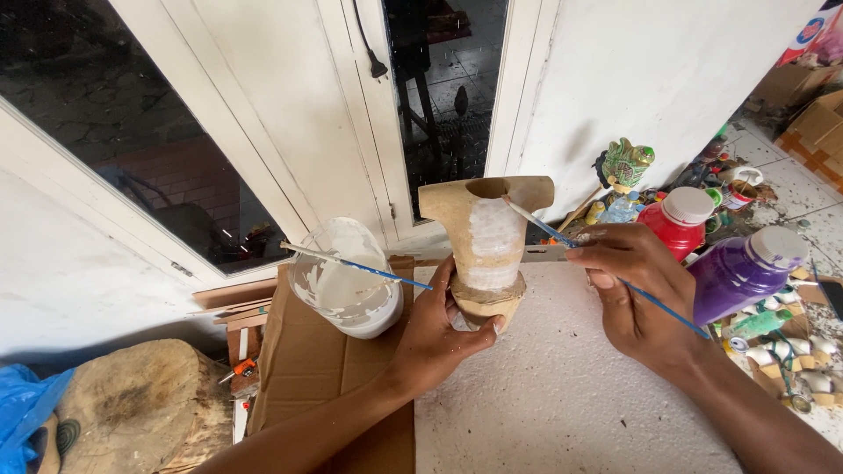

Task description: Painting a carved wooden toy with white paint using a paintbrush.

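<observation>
— Sitting at frame centre-left: plastic cup of white paint (347,281), second brush (351,262) lying across its rim, cardboard (307,369) lying underneath.

— Standing at right: red bottle (678,221), purple bottle (742,272). Resting lower left: wood stump (145,404), blue bag (26,408).

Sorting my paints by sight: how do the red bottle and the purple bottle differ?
The red bottle stands upright by the wall; the purple bottle is tilted, its cap pointing up and right. The purple bottle sits nearer the right hand, which partly covers it, while the red bottle is behind. Both have white caps.
</observation>
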